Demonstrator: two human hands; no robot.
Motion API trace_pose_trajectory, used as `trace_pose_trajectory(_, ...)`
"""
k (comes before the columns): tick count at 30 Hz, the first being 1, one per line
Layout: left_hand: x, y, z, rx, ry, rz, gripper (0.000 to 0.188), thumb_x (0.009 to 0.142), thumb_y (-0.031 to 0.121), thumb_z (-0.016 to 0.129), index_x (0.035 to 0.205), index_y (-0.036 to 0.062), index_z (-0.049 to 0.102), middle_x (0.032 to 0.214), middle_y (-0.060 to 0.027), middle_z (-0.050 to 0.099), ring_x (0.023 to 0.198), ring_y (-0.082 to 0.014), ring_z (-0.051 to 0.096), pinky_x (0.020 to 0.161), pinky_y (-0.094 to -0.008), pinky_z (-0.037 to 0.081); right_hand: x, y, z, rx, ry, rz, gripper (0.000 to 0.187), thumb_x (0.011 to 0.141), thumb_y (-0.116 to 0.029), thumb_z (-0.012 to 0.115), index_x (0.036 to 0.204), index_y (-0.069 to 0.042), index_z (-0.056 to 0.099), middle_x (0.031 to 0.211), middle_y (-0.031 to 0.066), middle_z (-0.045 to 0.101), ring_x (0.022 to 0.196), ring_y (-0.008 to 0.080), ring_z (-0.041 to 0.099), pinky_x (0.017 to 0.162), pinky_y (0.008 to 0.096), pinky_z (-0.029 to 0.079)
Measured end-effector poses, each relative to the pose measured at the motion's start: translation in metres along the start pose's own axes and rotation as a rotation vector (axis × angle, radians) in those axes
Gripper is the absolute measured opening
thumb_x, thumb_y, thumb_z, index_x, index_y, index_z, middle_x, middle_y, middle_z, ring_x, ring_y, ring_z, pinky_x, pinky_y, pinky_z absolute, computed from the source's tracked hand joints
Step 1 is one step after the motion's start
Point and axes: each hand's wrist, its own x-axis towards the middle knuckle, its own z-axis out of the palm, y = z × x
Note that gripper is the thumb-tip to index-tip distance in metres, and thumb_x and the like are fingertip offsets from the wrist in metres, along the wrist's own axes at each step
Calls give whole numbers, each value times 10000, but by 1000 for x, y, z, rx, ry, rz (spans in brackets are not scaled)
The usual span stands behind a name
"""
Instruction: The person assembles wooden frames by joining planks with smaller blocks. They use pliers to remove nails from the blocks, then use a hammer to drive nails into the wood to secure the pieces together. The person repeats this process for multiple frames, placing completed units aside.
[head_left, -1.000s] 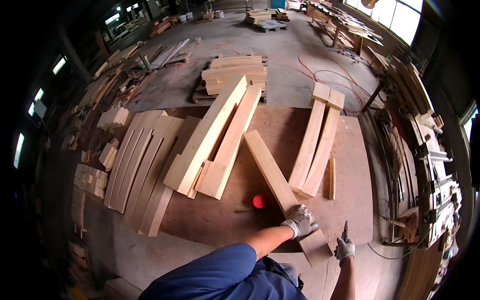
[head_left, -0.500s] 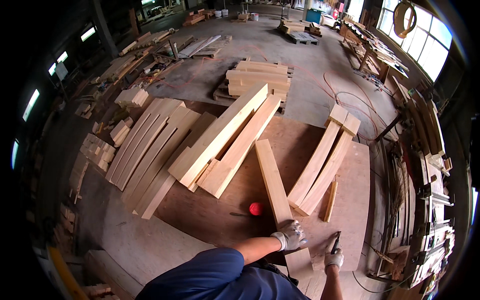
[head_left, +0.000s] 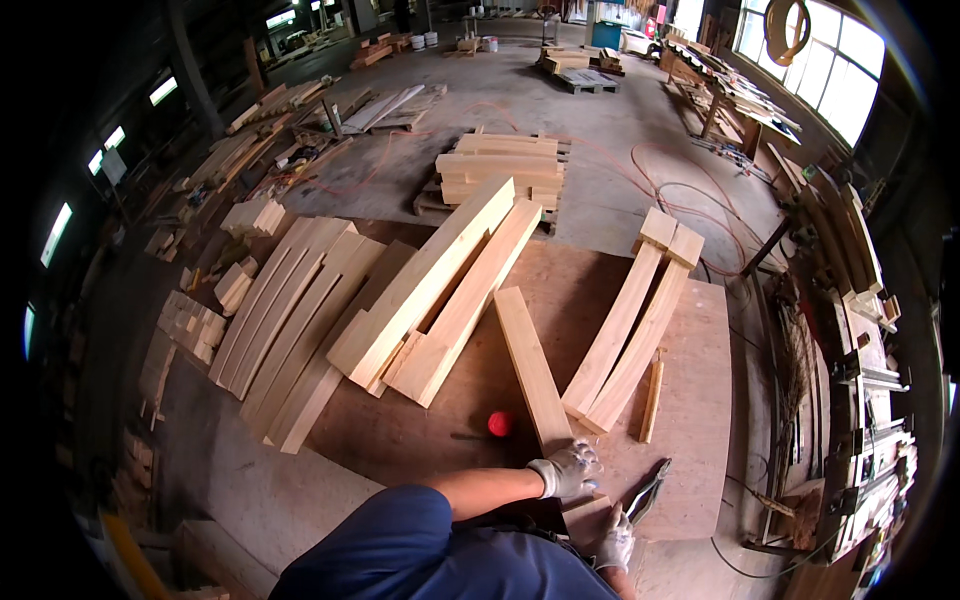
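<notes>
My left hand (head_left: 568, 470), in a pale work glove, presses down on the near part of a long wooden plank (head_left: 531, 365). Pale wood (head_left: 586, 516) also shows between my two hands; whether it belongs to that plank I cannot tell. Beside it on the right is my gloved right hand (head_left: 615, 543), its fingers closed at the near end of a narrow dark hand tool (head_left: 650, 487) that points away and to the right. The tool's exact kind is unclear. Just beyond my right hand's side lies a thin wood strip (head_left: 652, 402).
Two long timbers (head_left: 625, 340) with blocks across their far ends rest on the plywood sheet (head_left: 690, 420). Big beams (head_left: 430, 290) and curved timbers (head_left: 290, 310) lie to the left. A round red object (head_left: 500, 424) sits mid-sheet. Stacked timber (head_left: 500, 170) stands beyond, near orange hoses (head_left: 690, 195).
My right hand has drawn back toward my body and left, beside the wood, and more of the dark tool shows. The left hand remains on the plank. The whole view has shifted slightly.
</notes>
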Motion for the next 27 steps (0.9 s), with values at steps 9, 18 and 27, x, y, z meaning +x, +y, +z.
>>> trace_pose_trajectory(9,-26,-43,-99,233,-354,15,944,874,291,744,1701,62,348,1739,-215,366,1650,-397,260,1354,-550,168,-1,-22,1,-74,-45,134,1287,650,-384,901,1694,-31,235,1360,245,601,1234,438,608,1029,544,533)
trace_pose_trajectory(18,26,-72,-118,352,-468,229,875,787,202,806,1603,108,505,1521,-186,617,1453,-347,554,1224,-467,416,-40,-22,-97,-64,21,-17,1390,558,-504,997,1630,33,295,1294,273,594,1178,466,581,1025,539,481)
trace_pose_trajectory(27,41,25,-160,168,-214,201,595,756,270,843,1254,29,625,1210,-197,707,1165,-365,708,1034,-475,550,-47,23,-267,-363,362,-368,1163,582,-231,801,1626,-16,335,1333,249,552,1226,469,526,1079,596,432)
